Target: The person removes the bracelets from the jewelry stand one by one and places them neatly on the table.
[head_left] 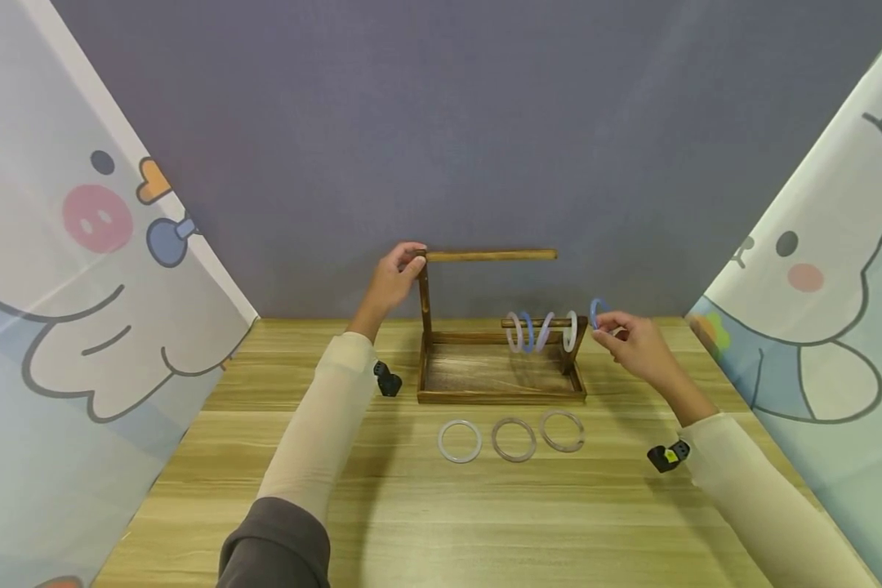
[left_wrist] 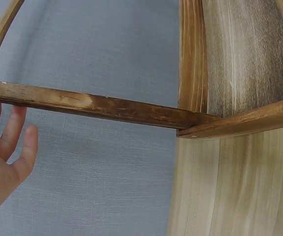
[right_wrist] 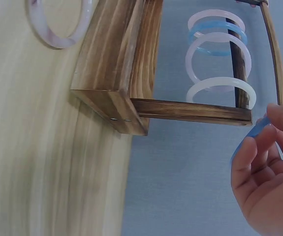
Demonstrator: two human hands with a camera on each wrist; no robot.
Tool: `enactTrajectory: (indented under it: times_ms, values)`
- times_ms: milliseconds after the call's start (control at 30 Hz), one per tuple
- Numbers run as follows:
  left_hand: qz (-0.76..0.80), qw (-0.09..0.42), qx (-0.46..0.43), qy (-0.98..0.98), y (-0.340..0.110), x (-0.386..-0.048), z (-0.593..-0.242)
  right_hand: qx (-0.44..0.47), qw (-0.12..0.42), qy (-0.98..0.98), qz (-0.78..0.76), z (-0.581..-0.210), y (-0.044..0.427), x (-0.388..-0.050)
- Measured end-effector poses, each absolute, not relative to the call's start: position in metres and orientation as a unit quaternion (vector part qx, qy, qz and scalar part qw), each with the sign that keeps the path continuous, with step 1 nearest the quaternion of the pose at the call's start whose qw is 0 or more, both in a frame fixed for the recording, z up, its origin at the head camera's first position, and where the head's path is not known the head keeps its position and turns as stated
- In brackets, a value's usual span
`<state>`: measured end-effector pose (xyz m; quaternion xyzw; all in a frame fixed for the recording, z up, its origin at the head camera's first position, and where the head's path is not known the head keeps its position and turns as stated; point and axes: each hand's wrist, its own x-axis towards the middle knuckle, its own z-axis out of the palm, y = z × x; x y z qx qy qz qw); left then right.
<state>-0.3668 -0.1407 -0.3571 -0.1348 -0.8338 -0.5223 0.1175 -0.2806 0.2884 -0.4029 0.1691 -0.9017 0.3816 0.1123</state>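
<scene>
My right hand [head_left: 638, 346] pinches a blue bangle [head_left: 594, 312] between thumb and fingers, just right of a wooden rack's short post [right_wrist: 190, 110]. In the right wrist view only part of this bangle shows beside the fingertips. My left hand [head_left: 391, 282] is at the top of the rack's tall left post [head_left: 425, 298]; in the left wrist view its extended fingers [left_wrist: 14, 120] touch the post and the thumb stands apart. Several bangles hang on the lower rod [head_left: 507, 323]: pale lilac, blue, lilac, and a white bangle [right_wrist: 222, 83] nearest the short post.
The upper rod [head_left: 492, 256] carries no bangle. Below the rods lies the rack's wooden tray [head_left: 500, 398]. In front of it a white bangle [head_left: 441, 445] and two brownish bangles, one the middle bangle [head_left: 495, 445], lie flat on the table [head_left: 529, 523]. A grey wall [head_left: 485, 122] stands behind.
</scene>
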Motion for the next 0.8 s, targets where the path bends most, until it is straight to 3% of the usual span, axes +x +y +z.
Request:
enactTrajectory:
  times_ms: [800]
  values:
    - [-0.518, 0.111, -0.134, -0.838, -0.140, -0.367, -0.356, 0.232, 0.051, -0.923, 0.303, -0.438, 0.304, -0.255]
